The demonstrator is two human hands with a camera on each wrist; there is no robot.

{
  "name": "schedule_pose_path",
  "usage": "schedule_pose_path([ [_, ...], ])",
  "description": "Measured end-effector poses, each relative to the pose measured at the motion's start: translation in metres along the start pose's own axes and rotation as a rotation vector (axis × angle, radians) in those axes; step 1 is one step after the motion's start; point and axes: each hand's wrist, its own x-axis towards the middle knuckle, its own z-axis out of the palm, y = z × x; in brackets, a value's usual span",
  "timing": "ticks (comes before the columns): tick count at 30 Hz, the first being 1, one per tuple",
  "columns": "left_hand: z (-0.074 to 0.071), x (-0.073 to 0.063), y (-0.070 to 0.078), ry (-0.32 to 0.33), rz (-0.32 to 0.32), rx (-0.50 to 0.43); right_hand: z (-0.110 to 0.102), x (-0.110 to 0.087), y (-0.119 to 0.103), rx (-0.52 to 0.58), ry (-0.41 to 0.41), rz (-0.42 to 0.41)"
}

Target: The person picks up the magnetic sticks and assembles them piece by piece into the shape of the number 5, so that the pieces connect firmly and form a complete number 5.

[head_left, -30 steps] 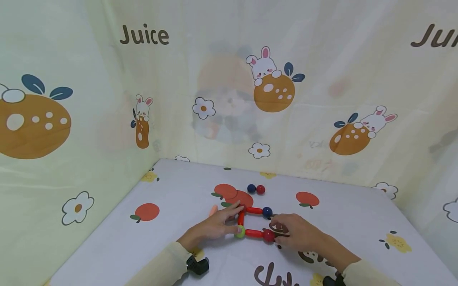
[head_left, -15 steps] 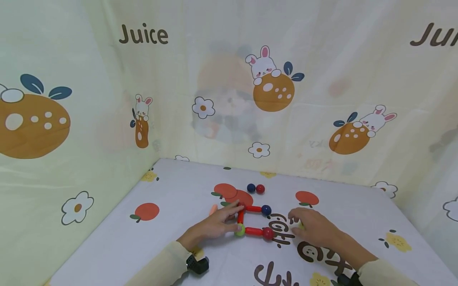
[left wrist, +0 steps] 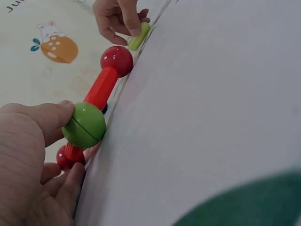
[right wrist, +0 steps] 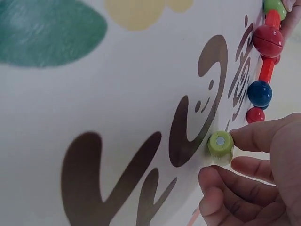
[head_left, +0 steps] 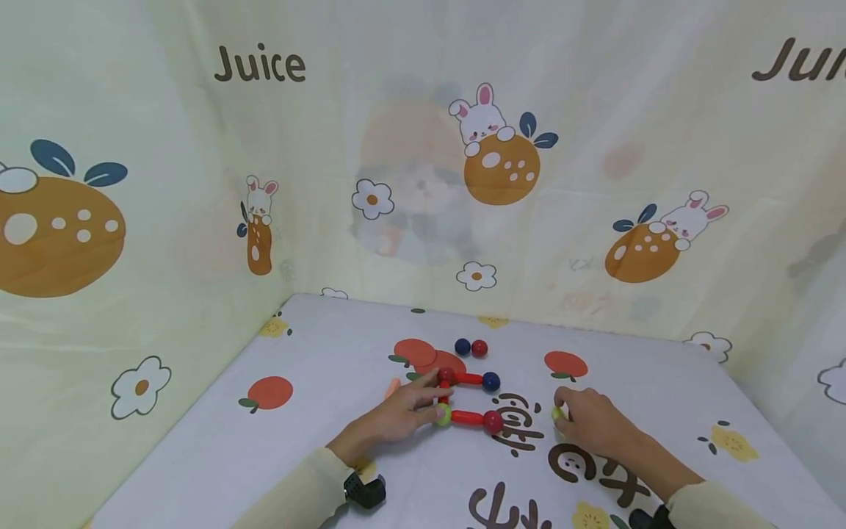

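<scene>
A three-sided frame of magnetic rods and balls lies on the table. Red rods [head_left: 467,418] join a green ball [left wrist: 84,125], a red corner ball [head_left: 446,376], a blue end ball [head_left: 490,381] and a red end ball [head_left: 493,422]. My left hand [head_left: 399,413] holds its left side, thumb on the green ball and fingers at the red corner ball. To the right of the frame, my right hand [head_left: 598,420] pinches a short yellow-green magnetic rod [right wrist: 221,145] close to the tabletop. In the head view, the fingers mostly cover that rod.
A loose blue ball [head_left: 463,347] and red ball [head_left: 479,348] sit side by side behind the frame. An orange piece [head_left: 393,387] lies partly behind my left hand. Printed curtains enclose the printed tabletop [head_left: 330,345] at the back and sides.
My right hand has left the red end ball, moved right and taken hold of the yellow-green rod. The frame has shifted slightly away from me under my left hand.
</scene>
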Motion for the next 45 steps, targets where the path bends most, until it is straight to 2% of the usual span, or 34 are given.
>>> schedule_pose_path([
  [5, -0.001, 0.001, -0.001, 0.014, 0.023, 0.032, 0.003, 0.003, 0.002, 0.053, 0.039, 0.026],
  [10, 0.001, 0.002, -0.002, 0.019, 0.018, 0.037, 0.005, 0.004, 0.002, 0.12, 0.065, 0.085],
  [15, 0.002, 0.002, 0.0, 0.026, 0.012, 0.027, 0.003, -0.005, -0.011, 0.288, 0.079, 0.085],
  [20, 0.001, 0.003, 0.0, 0.024, 0.018, 0.031, 0.003, -0.011, -0.03, 0.442, 0.053, 0.122],
  [31, -0.001, 0.002, -0.001, 0.025, 0.018, 0.008, 0.006, -0.015, -0.061, 0.532, 0.002, 0.126],
  [36, 0.002, 0.002, -0.004, 0.033, 0.022, 0.021, 0.01, -0.016, -0.072, 0.596, -0.033, 0.168],
  [40, 0.003, 0.001, -0.004, 0.033, 0.018, 0.025, 0.015, -0.015, -0.08, 0.642, -0.057, 0.17],
  [45, 0.003, 0.0, -0.001, 0.036, 0.012, 0.016, 0.018, -0.012, -0.087, 0.637, -0.066, 0.175],
])
